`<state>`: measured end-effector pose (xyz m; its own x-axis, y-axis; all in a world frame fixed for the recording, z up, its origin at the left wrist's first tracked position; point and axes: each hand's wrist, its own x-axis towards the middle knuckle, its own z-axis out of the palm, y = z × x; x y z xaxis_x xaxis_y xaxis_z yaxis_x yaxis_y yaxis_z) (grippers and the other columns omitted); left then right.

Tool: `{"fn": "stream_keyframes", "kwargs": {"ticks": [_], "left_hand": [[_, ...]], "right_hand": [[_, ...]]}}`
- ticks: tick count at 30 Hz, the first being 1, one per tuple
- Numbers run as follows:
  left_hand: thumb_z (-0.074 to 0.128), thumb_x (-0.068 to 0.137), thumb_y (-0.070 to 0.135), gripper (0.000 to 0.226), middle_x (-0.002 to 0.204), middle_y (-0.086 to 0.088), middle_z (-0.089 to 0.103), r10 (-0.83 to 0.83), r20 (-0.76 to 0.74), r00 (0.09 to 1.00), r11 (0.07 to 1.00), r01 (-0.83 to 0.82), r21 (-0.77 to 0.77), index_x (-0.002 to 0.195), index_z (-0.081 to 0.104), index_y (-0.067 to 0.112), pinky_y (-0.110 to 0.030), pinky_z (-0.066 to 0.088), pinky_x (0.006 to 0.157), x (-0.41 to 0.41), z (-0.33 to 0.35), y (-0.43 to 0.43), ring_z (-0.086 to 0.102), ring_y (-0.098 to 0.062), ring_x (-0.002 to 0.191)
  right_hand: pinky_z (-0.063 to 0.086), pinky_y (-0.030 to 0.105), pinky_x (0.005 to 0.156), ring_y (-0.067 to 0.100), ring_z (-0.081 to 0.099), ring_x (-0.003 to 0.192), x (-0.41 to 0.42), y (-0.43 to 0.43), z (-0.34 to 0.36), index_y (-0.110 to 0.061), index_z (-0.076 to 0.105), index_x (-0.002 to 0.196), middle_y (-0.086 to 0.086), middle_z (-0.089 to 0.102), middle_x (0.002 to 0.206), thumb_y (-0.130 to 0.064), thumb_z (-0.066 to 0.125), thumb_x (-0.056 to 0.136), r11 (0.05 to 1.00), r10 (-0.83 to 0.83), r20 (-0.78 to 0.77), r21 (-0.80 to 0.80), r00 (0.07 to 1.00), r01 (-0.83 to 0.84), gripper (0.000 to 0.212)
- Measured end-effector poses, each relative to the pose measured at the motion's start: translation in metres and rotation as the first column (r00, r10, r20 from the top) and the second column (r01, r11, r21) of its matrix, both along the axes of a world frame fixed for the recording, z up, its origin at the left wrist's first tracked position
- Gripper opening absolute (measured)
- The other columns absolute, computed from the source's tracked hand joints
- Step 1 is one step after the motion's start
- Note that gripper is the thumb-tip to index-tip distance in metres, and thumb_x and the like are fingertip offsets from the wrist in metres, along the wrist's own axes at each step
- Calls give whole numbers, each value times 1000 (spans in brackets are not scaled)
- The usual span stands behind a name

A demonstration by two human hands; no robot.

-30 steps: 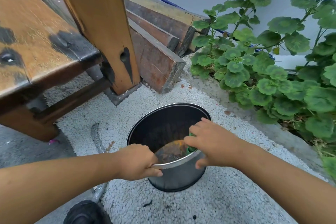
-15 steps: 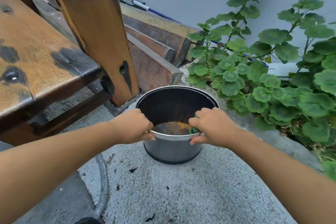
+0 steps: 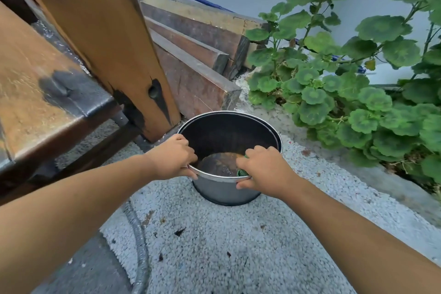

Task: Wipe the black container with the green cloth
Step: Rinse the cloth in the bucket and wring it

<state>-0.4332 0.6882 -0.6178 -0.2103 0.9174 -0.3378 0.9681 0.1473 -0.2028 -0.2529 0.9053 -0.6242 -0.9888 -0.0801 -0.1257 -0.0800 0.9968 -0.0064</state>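
The black container (image 3: 222, 190) is a round pot, dark inside with a shiny rim, standing upright on the pebbled ground. Rusty brown residue lies on its bottom. My left hand (image 3: 173, 156) grips the near left of the rim, fingers curled inside. My right hand (image 3: 265, 170) is closed over the near right of the rim, thumb outside. It presses the green cloth (image 3: 241, 171) against the inner wall. Only a small green corner of the cloth shows under my fingers.
A wooden bench (image 3: 47, 93) and its thick leg (image 3: 114, 38) stand left of the pot. Stacked timber beams (image 3: 198, 55) lie behind it. Leafy green plants (image 3: 353, 93) fill the right side. A grey hose (image 3: 140, 246) runs along the ground at lower left.
The view has pulled back, so the pot and both hands sit higher in the frame. My left hand has slid further round the left of the rim. My right hand stays on the cloth.
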Motion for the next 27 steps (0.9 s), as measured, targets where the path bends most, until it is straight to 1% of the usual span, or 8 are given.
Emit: {"fn": "stream_keyframes", "kwargs": {"ticks": [7,12,17,19,21,23,25,27], "left_hand": [[60,84,67,47,70,6,64,2,-49,999,960,12,278,74,66,21,-36,44,76,31,-20,-9,57,-20,72],[39,91,72,58,91,3,66,78,-54,995,996,-76,45,98,66,21,-38,37,90,32,-12,-2,57,-24,90],[46,97,57,61,138,-14,50,247,-57,967,950,-254,-183,143,45,17,-49,27,115,48,13,13,43,-36,129],[55,97,39,66,151,-16,37,393,149,907,915,-369,-165,152,31,14,-48,29,114,59,35,22,38,-36,138],[59,97,23,63,150,-14,42,556,560,614,784,-612,-108,152,32,10,-38,39,109,72,75,37,48,-30,134],[59,98,14,47,131,-19,61,470,876,111,542,-820,-187,143,46,4,-30,54,90,86,135,50,67,-19,109],[55,101,23,33,119,-23,70,180,942,-282,399,-854,-333,129,62,7,-29,60,75,107,199,56,72,-18,92],[45,105,40,39,119,-19,73,-67,841,-536,348,-803,-484,123,67,14,-45,59,88,126,271,49,72,-30,103]], "right_hand": [[30,33,64,23,61,75,0,28,-2,-27,69,93,-4,59,77,-69,78,67,983,182,-54,25,982,-181,51],[32,35,70,21,57,92,-4,18,7,-28,61,106,-8,49,89,-67,74,73,998,64,34,-19,997,-63,52],[47,42,87,24,50,105,0,11,66,-26,48,119,1,50,109,-30,77,83,980,-43,169,-187,985,75,46],[50,45,90,22,53,103,3,13,100,-28,50,111,1,52,109,-19,75,84,894,-139,188,-397,972,205,38],[54,46,88,21,61,101,11,13,142,-27,54,108,1,61,107,-15,76,86,717,-231,251,-609,940,339,33],[58,41,85,20,69,97,22,10,193,-25,57,108,2,69,103,-11,77,87,490,-291,312,-763,904,421,32],[60,33,80,18,71,93,32,1,242,-23,60,107,3,73,97,-10,78,87,281,-333,311,-868,890,408,30],[60,39,86,22,72,96,41,-8,304,-19,62,110,7,74,101,-18,75,87,73,-385,332,-919,861,386,26]]}}
